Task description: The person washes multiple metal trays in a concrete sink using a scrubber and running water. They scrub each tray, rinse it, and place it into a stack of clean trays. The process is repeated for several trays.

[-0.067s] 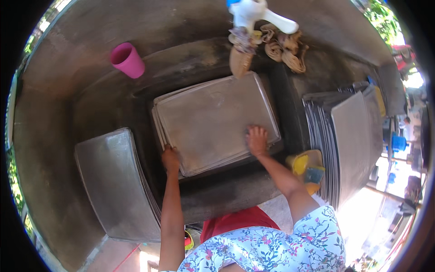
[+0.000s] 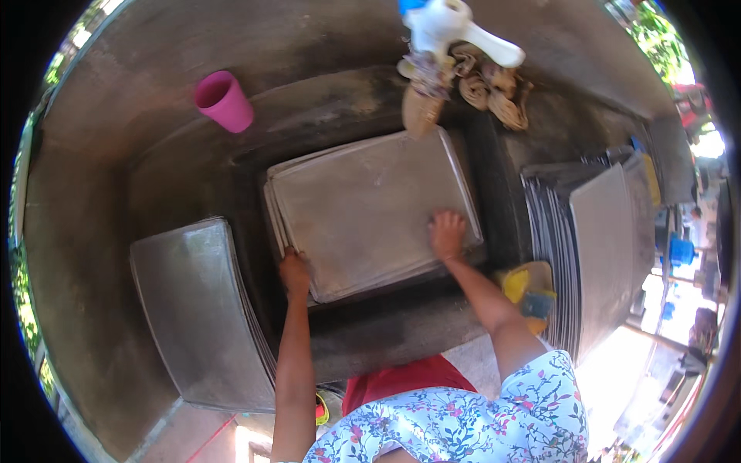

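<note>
Flat grey metal trays (image 2: 370, 208) lie stacked, slightly askew, in the sunken basin in front of me. My left hand (image 2: 295, 273) is at the stack's left edge near its lower corner, with the fingers curled onto the rim. On the upper face of the top tray, close to its right side, rests my right hand (image 2: 448, 236). Its fingers are stretched out and somewhat blurred. No tool shows under the right palm, though its underside is hidden.
More trays (image 2: 202, 316) lean at the left, and a thick tray stack (image 2: 610, 255) stands at the right. A yellow container with a sponge (image 2: 534, 297) sits beside it. Beyond are a pink cup (image 2: 225, 102), a white tap (image 2: 444, 27) and brown cloth-like rolls (image 2: 498, 96).
The whole view has shifted slightly, moving the scene a little to the right. My right hand has slid slightly rightward on the tray; my left hand stays at the edge.
</note>
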Available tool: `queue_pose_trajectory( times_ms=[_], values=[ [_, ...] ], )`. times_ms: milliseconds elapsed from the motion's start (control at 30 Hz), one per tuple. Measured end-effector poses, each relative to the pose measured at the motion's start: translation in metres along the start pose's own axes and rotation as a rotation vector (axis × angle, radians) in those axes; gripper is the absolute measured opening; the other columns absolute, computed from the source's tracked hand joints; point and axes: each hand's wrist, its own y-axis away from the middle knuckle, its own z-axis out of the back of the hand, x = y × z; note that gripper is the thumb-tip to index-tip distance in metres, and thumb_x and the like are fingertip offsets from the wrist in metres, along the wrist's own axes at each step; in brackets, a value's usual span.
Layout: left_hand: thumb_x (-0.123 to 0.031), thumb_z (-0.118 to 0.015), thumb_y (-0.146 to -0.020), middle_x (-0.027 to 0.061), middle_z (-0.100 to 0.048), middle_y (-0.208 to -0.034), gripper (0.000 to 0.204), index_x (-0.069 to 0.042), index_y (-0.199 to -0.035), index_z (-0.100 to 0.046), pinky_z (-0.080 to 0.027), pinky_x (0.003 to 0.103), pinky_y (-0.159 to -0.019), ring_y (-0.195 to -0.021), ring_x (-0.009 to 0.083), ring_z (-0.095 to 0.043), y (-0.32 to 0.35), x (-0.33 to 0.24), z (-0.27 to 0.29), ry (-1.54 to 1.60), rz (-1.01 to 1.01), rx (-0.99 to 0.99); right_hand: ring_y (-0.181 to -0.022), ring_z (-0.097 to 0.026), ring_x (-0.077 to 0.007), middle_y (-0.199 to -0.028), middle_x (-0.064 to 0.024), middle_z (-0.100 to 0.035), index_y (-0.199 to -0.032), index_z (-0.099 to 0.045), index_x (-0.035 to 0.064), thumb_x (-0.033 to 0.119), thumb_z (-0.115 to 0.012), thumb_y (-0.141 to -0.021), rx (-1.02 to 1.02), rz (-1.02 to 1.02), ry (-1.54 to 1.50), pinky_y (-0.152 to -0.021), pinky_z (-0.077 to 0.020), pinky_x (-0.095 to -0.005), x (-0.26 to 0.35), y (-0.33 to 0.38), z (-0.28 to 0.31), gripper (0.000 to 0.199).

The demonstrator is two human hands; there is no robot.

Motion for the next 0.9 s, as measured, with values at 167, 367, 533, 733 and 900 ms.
queue_pose_trajectory(
  times_ms=[167,367,533,733,900],
  values=[
    [-0.019,-0.056,-0.086,0.0234,-0.063,-0.084,0.018,-0.005,-0.096,-0.053,-0.048,0.05,-0.072,-0.084,0.0414,-0.062,0.003,-0.003,-0.002,0.008,0.012,-0.025,-0.11,-0.044,-0.0333,-0.112,-0.0117,-0.05,-0.11,-0.052,0.007,0.036,-0.052,-0.087,-0.361,-0.172,-0.396,-0.088,-0.0383,-0.0475,0.048,-0.127,-0.05,0.037],
    [-0.021,-0.057,-0.086,0.0225,-0.064,-0.086,0.02,-0.005,-0.098,-0.054,-0.048,0.05,-0.072,-0.085,0.0412,-0.062,-0.001,-0.001,0.0,0.021,0.066,0.024,-0.12,-0.04,-0.0399,-0.126,-0.0134,-0.047,-0.121,-0.051,0.0018,0.026,-0.047,-0.086,-0.415,0.402,-0.3,-0.102,-0.0316,-0.0488,0.285,-0.136,-0.063,0.042],
    [-0.024,-0.055,-0.087,0.0235,-0.063,-0.089,0.023,-0.005,-0.101,-0.054,-0.049,0.05,-0.074,-0.088,0.0419,-0.061,0.0,-0.003,0.002,0.05,0.05,0.037,-0.123,-0.038,-0.0385,-0.123,-0.0157,-0.048,-0.123,-0.048,-0.0003,0.017,-0.05,-0.08,-0.166,0.705,-0.578,-0.101,-0.0336,-0.0482,0.301,-0.009,-0.017,0.047],
    [-0.025,-0.054,-0.088,0.0274,-0.062,-0.092,0.028,-0.003,-0.105,-0.053,-0.048,0.05,-0.079,-0.091,0.0434,-0.06,0.004,-0.005,0.005,0.05,0.129,0.051,-0.115,-0.046,-0.0355,-0.116,-0.0163,-0.054,-0.119,-0.052,0.009,0.016,-0.052,-0.08,-0.213,0.138,-0.44,-0.097,-0.0314,-0.0519,0.082,0.03,-0.004,0.04],
    [-0.023,-0.055,-0.088,0.0242,-0.063,-0.09,0.024,0.0,-0.097,-0.055,-0.048,0.048,-0.077,-0.089,0.0428,-0.06,0.014,-0.002,0.013,0.144,0.071,-0.013,-0.102,-0.053,-0.0354,-0.115,-0.0147,-0.053,-0.119,-0.053,0.0091,0.015,-0.05,-0.083,0.049,-0.386,-0.2,-0.086,-0.0428,-0.0424,-0.021,0.003,-0.02,0.036]
  ],
)
